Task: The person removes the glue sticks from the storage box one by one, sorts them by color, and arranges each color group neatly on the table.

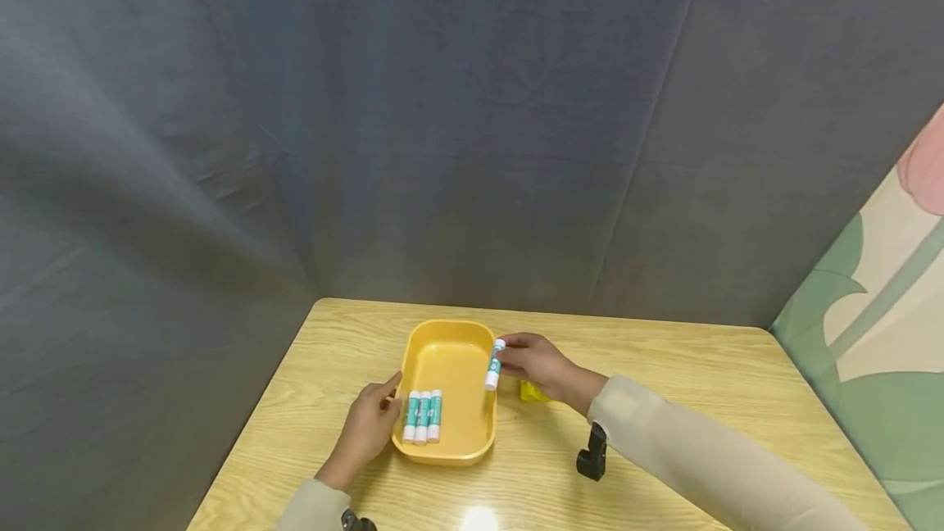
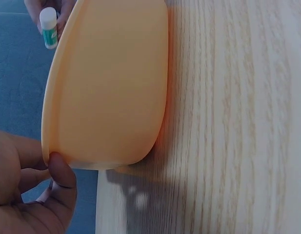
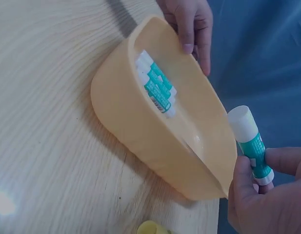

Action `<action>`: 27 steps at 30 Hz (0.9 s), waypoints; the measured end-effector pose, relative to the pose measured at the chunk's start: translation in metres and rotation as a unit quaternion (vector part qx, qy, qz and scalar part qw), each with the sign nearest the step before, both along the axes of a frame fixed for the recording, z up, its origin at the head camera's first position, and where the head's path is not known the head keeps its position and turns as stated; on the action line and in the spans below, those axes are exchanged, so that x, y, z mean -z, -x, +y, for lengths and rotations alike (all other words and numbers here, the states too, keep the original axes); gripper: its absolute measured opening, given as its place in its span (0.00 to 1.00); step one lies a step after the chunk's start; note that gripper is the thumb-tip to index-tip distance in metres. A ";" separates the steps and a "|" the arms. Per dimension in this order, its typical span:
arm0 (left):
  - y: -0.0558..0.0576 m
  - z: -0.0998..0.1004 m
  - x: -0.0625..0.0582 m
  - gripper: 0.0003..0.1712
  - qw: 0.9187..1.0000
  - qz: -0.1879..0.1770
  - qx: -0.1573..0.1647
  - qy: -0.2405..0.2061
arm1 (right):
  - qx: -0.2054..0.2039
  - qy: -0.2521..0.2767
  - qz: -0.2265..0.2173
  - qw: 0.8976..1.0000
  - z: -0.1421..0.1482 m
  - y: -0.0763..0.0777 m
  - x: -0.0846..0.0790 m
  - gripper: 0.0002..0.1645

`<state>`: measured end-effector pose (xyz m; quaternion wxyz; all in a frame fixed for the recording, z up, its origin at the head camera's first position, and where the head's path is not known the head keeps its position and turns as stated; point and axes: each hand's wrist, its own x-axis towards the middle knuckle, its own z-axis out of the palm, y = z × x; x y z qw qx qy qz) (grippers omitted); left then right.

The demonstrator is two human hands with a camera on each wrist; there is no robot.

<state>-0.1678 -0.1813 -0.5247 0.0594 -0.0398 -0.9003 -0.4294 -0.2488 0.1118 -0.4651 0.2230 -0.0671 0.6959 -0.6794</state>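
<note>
Pinching a white-capped glue stick (image 1: 495, 365) between thumb and fingers of the right hand (image 1: 542, 361), long axis nearly parallel to the long sides of the yellow tray (image 1: 459, 379), slightly slanted. Overlapping the tray's right rim in the head view; cannot tell how high above it. Facing three more glue sticks (image 1: 423, 418), side by side inside the tray, to the left and nearer the person, running much the same way. Gripping the tray's left rim with the left hand (image 1: 367, 420), beside that row. Partly screening a small yellow object (image 1: 529, 392) on the wood-grain table (image 1: 664, 359), too hidden to identify.
</note>
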 end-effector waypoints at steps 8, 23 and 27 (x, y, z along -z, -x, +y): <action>0.000 -0.001 0.002 0.27 1.000 0.000 0.001 -0.001 | 0.022 -0.024 -0.003 0.999 0.024 -0.011 0.004 0.27; 0.002 -0.003 -0.002 0.27 1.000 0.000 0.002 0.000 | 0.009 -0.074 -0.012 0.997 0.033 -0.038 0.042 0.22; 0.002 -0.003 -0.001 0.27 1.000 -0.001 0.002 0.003 | 0.002 -0.097 -0.017 0.995 0.035 -0.046 0.053 0.22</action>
